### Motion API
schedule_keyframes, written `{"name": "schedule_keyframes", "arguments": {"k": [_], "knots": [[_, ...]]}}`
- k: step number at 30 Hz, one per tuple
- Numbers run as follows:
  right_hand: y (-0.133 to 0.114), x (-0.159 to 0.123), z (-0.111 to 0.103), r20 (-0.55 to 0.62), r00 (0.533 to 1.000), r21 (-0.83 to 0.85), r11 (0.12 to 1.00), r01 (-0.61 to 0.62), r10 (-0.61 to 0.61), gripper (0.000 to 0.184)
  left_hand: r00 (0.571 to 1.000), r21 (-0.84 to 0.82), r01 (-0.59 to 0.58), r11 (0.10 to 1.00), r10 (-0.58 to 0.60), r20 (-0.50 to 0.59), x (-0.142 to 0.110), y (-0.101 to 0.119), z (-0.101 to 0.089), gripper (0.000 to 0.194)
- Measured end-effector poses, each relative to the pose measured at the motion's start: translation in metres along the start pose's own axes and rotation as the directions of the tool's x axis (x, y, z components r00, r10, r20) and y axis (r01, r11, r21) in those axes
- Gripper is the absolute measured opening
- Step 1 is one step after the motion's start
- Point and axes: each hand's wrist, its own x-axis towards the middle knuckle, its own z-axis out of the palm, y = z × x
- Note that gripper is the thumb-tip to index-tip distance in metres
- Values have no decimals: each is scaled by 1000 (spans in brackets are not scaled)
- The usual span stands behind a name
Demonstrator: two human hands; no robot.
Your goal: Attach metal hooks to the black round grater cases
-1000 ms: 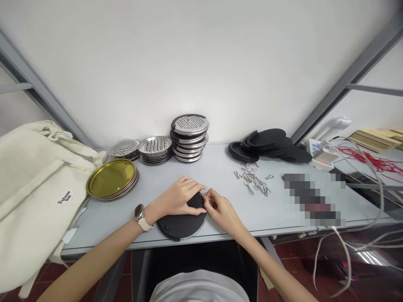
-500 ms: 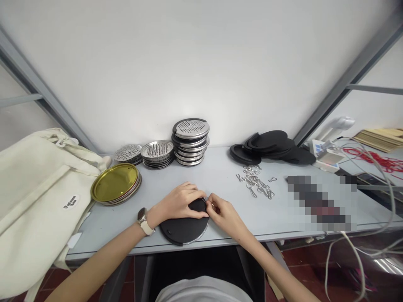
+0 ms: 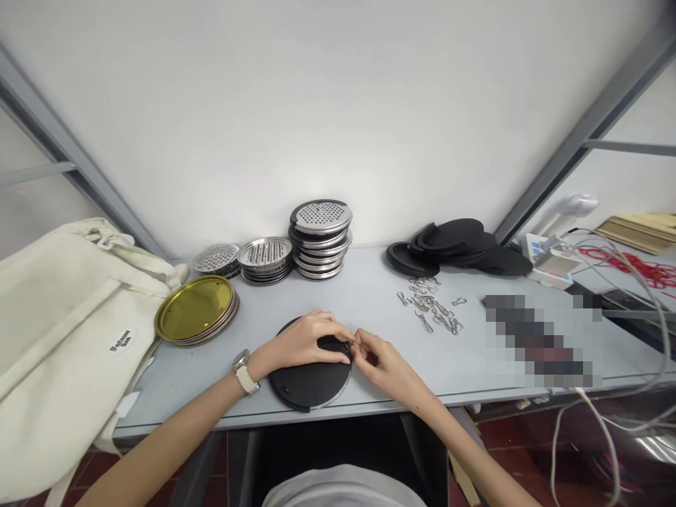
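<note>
A round black disc with a silver rim (image 3: 311,386) lies flat at the table's front edge. My left hand (image 3: 303,341) rests over its upper part, thumb and fingers gripping it near the right edge. At that edge my right hand (image 3: 388,362) pinches a small metal snap hook (image 3: 364,357), mostly hidden by the fingertips. The fingertips of both hands nearly meet there. A loose pile of similar snap hooks (image 3: 434,310) lies on the table to the right of my hands.
Along the wall stand a tall stack of grater discs with black holders (image 3: 320,239), a lower stack of grater plates (image 3: 265,257) and black covers (image 3: 454,243). Gold round lids (image 3: 195,310) sit beside a cream bag (image 3: 63,338) at left. A blurred-out item (image 3: 539,341) lies right.
My right fingers have shifted slightly at the disc's edge, still pinching the snap hook. My left fingertips have moved a little closer to them. The disc stays in place.
</note>
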Motion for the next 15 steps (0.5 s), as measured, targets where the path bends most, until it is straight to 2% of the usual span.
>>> {"name": "schedule_keyframes", "arguments": {"k": [5,15], "knots": [[0,0,1,-8,1000,-19,1000,6,-6,16,1000,-33,12,999,-12,-2,0,0,2,24],[1,-1,2,-25,1000,-57,998,9,-11,15,999,112,-30,993,33,-27,-2,-3,5,17]]}}
